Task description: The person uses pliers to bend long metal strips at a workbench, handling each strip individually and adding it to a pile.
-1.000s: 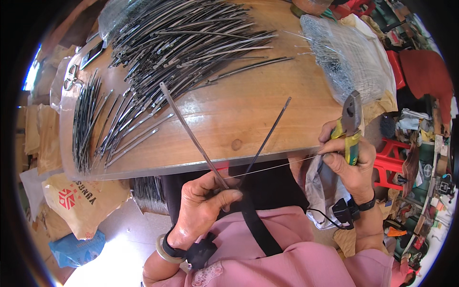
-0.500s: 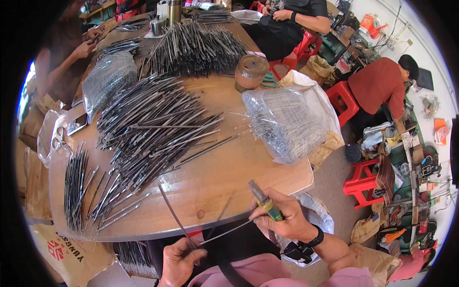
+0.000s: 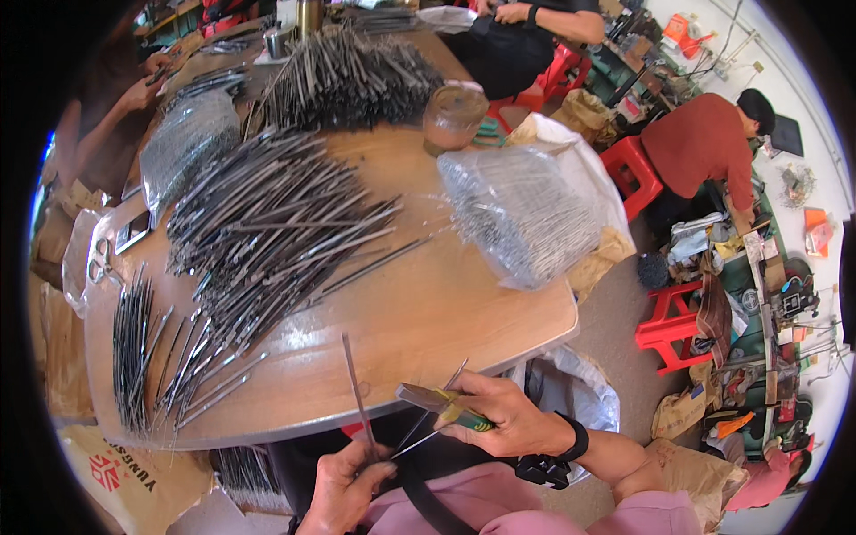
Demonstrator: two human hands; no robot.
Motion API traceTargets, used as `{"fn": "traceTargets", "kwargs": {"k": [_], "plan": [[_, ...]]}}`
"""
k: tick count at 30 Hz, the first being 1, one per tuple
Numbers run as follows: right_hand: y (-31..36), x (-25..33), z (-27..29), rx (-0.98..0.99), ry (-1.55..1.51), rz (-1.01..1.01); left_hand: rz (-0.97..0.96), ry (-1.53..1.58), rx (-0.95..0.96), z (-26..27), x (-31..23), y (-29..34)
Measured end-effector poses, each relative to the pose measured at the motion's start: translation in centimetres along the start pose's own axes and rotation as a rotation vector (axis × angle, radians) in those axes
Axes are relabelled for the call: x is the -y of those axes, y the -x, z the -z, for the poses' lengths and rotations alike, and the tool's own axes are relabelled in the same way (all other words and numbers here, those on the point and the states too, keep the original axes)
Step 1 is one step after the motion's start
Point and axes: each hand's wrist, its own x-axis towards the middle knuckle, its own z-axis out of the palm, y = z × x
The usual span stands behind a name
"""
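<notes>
Steel rod [image 3: 358, 388] pinched upright-tilted in left hand [image 3: 343, 481], fingers clenched on its lower end, just off near edge of table [image 3: 464, 312]. Right hand [image 3: 508, 415] wrapped tight on pliers [image 3: 437, 403], green-yellow grips; nose pointing left, close to thin wire [image 3: 428, 419] crossing beside rod. Rod heap [image 3: 267, 232] mid-table. Bagged wires [image 3: 517, 214] at right.
</notes>
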Motion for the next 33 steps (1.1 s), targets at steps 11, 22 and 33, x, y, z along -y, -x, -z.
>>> {"fn": "traceTargets", "kwargs": {"k": [11,22,33], "plan": [[-0.9,-1.2,-2.3,-0.072,-0.078,-0.15,0.251,0.232,0.082,1.3,0.4,0.0],[-3.2,0.9,-0.1,0.121,0.516,0.234,0.229,0.167,0.18,1.2,1.6,-0.2],[-2.5,0.0,-1.3,0.146,0.518,0.251,0.154,0.077,0.214,3.4,-0.5,0.2]]}}
